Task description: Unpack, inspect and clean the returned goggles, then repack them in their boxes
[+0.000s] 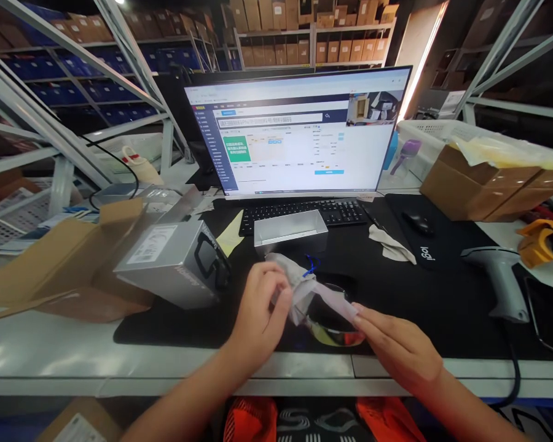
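Note:
My left hand (262, 301) has its fingers curled around a thin whitish pouch (289, 270) with a blue drawstring (311, 265). Between my hands lies a curved, mirrored lens (334, 336) with yellow-green and red reflections, low over the black mat; it looks like part of eyewear. A pale, soft strip (334, 301) runs across it toward my right hand (399, 344), whose fingertips pinch the strip's end. Whether the strip belongs to the pouch, I cannot tell. Just behind sits an open silver box part (290, 228). To the left stands a silver box (170, 264) with black goggles printed on it.
An open cardboard carton (69, 264) stands far left. Behind are a keyboard (345, 212) and a lit monitor (295, 141). On the right are a crumpled cloth (391, 245), a mouse (418, 223), a barcode scanner (500, 282) and a brown box (474, 184).

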Motion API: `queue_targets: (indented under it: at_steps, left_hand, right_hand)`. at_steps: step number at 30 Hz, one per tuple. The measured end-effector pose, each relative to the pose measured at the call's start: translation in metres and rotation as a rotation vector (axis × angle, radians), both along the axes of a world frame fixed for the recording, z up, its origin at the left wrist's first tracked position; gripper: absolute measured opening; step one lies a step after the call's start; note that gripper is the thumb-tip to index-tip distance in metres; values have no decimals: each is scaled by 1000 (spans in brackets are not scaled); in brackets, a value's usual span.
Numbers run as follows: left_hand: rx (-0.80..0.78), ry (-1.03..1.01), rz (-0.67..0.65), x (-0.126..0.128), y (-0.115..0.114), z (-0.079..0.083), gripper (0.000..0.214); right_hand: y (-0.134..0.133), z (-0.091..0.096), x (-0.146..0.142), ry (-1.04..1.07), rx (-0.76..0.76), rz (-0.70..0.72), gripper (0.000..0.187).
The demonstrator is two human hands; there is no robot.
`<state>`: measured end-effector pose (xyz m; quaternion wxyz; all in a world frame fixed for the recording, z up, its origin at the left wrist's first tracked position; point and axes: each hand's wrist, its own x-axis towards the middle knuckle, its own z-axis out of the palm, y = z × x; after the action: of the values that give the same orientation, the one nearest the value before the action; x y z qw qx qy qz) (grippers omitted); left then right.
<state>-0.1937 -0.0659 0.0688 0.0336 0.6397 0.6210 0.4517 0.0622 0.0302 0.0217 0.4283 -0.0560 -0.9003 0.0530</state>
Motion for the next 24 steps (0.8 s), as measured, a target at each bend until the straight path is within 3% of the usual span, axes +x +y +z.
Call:
queue_targets:
  at_steps: [2,5,7,9,15,16,21,24]
  left_hand:
    - [-183,108,-87,-4,13,23,8]
    - [-431,420,-80,-4,32,53,21]
    - [-539,614,-41,-2,42,64,19]
    - [-590,675,-57,-1,49,68,15]
    - [-542,408,-555,1,71,71,31]
    - [-542,389,-551,1,75,72,31]
    - [-460,284,-290,-4,79,74,26]
    - [-422,209,-279,-4,75,76,34]
  right_hand:
    - [4,10,1,-36,17,25,57]
    - [6,21,-3,-56,42,38,58]
    - [6,24,-7,-36,71,45,55]
    - [6,23,-13,-29,97,58,49]
    - [2,18,-32,-44,56,6,40]
    - [1,20,-33,-42,53,-24,40]
    - [4,19,-31,37,-53,-142,34]
    - [7,11,-28,57,-140,-132,28]
